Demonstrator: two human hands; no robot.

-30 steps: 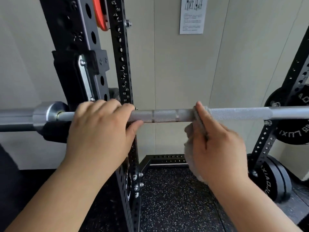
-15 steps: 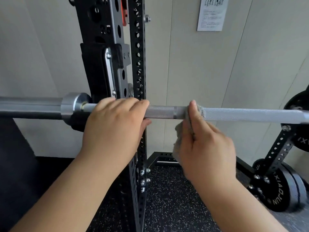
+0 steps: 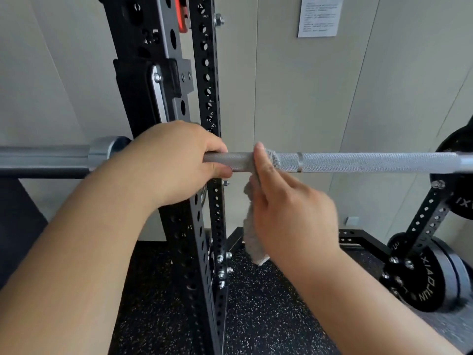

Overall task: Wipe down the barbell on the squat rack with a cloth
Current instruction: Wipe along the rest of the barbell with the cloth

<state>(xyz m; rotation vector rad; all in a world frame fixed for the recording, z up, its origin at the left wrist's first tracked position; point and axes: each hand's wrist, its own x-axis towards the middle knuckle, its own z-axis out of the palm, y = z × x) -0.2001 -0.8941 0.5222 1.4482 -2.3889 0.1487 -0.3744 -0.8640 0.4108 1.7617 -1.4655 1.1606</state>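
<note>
A silver knurled barbell (image 3: 358, 162) lies level across the black squat rack (image 3: 163, 80), its sleeve and collar at the left. My left hand (image 3: 171, 160) grips the bar just right of the collar, fingers curled over the top. My right hand (image 3: 289, 208) holds a grey cloth (image 3: 253, 237) wrapped around the bar close beside the left hand. The cloth's loose end hangs below the bar.
The rack's perforated upright (image 3: 212, 226) stands right behind my hands. Black weight plates (image 3: 425, 278) sit on pegs at the lower right, with another plate (image 3: 460, 175) at the right edge. A speckled rubber floor (image 3: 268, 316) lies below and a paper notice (image 3: 320, 16) hangs on the wall.
My right hand has slid the cloth leftward along the bar until it is near my left hand. The view has also shifted left and slightly down.
</note>
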